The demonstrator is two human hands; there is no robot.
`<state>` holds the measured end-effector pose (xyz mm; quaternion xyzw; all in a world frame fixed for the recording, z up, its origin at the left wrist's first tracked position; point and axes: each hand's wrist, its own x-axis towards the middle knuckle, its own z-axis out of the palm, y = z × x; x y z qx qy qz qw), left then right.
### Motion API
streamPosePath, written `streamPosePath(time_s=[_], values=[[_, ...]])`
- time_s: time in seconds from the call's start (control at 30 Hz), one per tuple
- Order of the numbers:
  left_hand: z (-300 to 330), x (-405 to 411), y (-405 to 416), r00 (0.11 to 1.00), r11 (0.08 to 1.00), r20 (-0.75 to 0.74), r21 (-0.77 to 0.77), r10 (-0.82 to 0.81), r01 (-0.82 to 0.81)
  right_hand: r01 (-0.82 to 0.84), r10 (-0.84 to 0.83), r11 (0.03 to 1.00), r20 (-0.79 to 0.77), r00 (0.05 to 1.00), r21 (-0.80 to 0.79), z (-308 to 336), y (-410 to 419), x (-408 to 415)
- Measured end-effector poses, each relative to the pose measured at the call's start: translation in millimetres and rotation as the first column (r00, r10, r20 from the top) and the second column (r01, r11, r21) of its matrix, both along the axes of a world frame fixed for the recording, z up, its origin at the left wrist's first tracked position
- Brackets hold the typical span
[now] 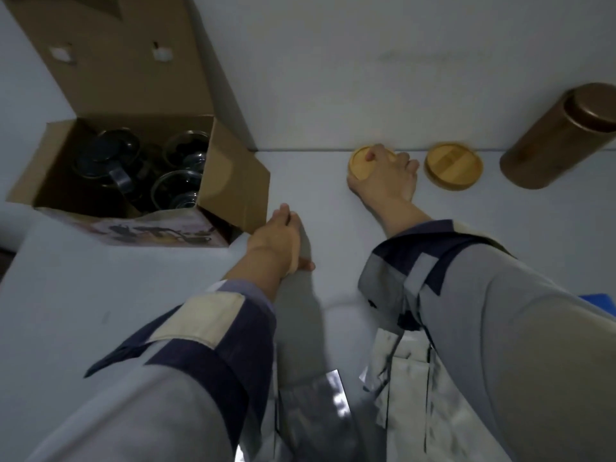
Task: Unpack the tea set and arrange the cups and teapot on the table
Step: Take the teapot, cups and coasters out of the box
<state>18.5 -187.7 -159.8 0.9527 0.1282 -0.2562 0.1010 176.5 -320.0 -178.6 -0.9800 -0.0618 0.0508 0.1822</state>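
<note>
Right hand (386, 175) grips coaster (361, 163) — left (283, 238) relaxed

Two wooden coasters (454, 165), one brown canister (553, 138), one open cardboard box (233, 181).

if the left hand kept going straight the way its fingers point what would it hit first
Probably the side flap of the open cardboard box. The left hand points up the table toward that flap's near edge, though depth is hard to judge.
</note>
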Motion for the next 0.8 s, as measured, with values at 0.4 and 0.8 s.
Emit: streamPosePath(time_s=[0.4,0.8], values=[[6,0,0,0.998,0.998,-0.028,0.036,-0.048,0.049,-0.084,0.081,0.996,-0.174,0.981,-0.007,24,-2,-4],[81,-23,49,0.863,0.997,0.499,0.062,-0.079,0.055,-0.222,0.254,0.937,-0.090,0.963,0.271,92,31,-72]])
